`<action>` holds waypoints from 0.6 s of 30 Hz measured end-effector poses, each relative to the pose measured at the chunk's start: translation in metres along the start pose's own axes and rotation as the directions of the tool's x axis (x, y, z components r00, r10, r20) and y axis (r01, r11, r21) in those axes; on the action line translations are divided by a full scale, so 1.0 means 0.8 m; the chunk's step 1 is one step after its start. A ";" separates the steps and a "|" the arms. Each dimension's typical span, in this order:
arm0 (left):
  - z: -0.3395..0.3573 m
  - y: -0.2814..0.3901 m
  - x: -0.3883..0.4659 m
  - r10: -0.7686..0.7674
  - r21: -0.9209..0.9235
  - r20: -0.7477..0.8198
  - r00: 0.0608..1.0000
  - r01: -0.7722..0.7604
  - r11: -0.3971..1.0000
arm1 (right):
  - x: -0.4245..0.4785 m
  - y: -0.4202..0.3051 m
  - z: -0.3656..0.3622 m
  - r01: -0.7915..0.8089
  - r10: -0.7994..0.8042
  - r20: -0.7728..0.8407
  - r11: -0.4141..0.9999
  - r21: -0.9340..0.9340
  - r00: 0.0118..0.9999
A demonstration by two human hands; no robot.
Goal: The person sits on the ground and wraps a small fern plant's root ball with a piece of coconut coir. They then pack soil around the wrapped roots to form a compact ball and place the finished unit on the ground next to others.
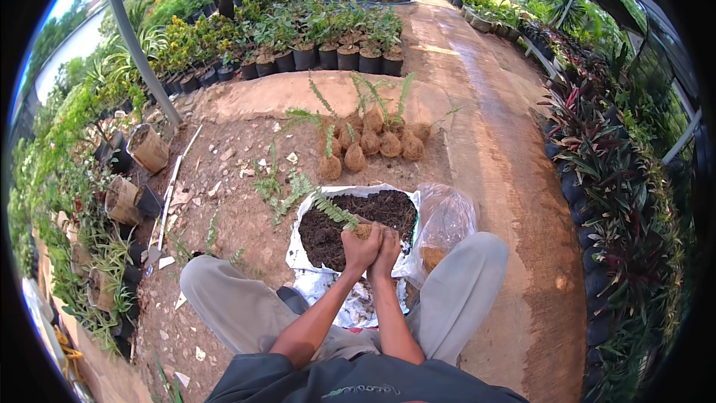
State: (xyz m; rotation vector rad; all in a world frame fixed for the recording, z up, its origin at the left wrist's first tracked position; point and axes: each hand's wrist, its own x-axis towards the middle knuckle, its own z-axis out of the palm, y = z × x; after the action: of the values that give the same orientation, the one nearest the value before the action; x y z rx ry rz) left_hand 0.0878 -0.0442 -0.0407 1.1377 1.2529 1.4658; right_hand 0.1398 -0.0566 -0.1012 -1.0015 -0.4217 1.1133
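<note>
Both hands press around a ball of coconut fibre [366,230], with a green fern frond [330,205] sticking out to the upper left. My left hand [357,247] wraps its left side. From the right, my right hand [387,249] closes on it, fingers near the left ones; much of the ball is hidden. Directly beneath and beyond them is an opened white sack [295,243] of dark, fibrous potting soil [386,207]. Against the sack's right side rests a transparent plastic bag [447,207], with brown fibre [432,257] visible low in it.
Several fibre balls planted with ferns [370,143] stand grouped beyond the sack. Loose fern fronds [268,186] lie to its left. Stones and a thin white strip [170,196] lie on the dirt. Potted plants [305,57] line the back; leafy rows [593,179] flank the right-hand path.
</note>
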 end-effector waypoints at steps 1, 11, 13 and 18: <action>-0.004 -0.009 0.004 0.013 0.004 0.011 1.000 -0.014 1.000 | 0.000 -0.006 0.003 -0.039 0.039 0.014 0.999 0.012 0.999; -0.006 0.015 0.000 0.113 0.104 0.155 0.981 -0.130 0.986 | 0.014 -0.044 -0.007 -0.413 0.348 0.274 0.882 0.228 0.896; 0.017 0.023 -0.019 0.055 0.154 -0.125 0.991 -0.035 0.987 | 0.008 -0.031 -0.007 -0.307 0.283 0.143 0.931 0.195 0.948; 0.011 0.022 -0.012 0.014 0.083 -0.178 0.984 0.001 0.997 | -0.004 -0.016 0.003 0.017 -0.020 0.037 0.996 0.083 0.999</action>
State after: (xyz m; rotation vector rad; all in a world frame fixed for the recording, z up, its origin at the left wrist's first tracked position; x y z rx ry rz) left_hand 0.0976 -0.0537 -0.0233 1.0836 1.4465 1.5605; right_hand 0.1438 -0.0597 -0.0888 -0.9037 -0.4115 1.1255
